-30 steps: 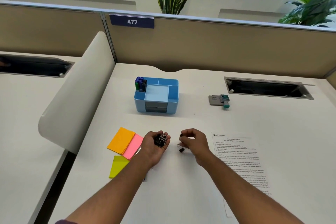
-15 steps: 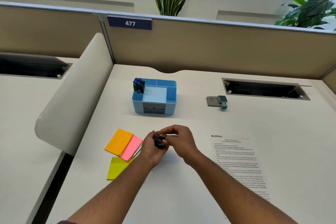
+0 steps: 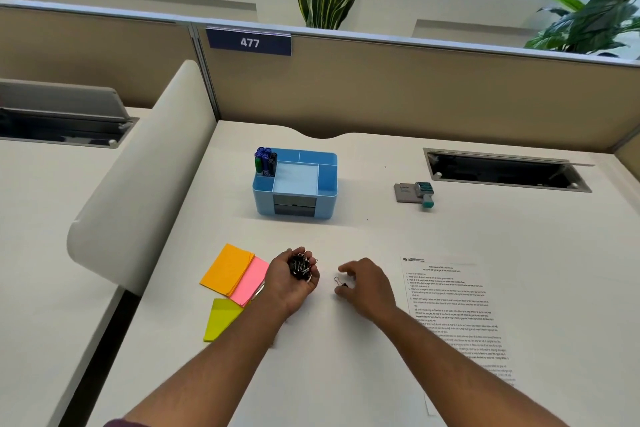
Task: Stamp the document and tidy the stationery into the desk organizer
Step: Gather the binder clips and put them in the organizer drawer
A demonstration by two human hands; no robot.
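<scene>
The white tabletop (image 3: 363, 340) ends at a tan partition (image 3: 415, 94) carrying a plate reading "477" (image 3: 248, 42). The printed document (image 3: 453, 315) lies to the right, its text too small to read. The blue desk organizer (image 3: 295, 184) holds markers (image 3: 265, 161); the stamp (image 3: 425, 194) lies right of it. Sticky notes (image 3: 232, 274) lie left. The left hand (image 3: 289, 282) cups a pile of binder clips (image 3: 301, 266), fingers curled. The right hand (image 3: 369, 282) hovers around one binder clip (image 3: 341, 281), fingers loosely parted, not gripping.
</scene>
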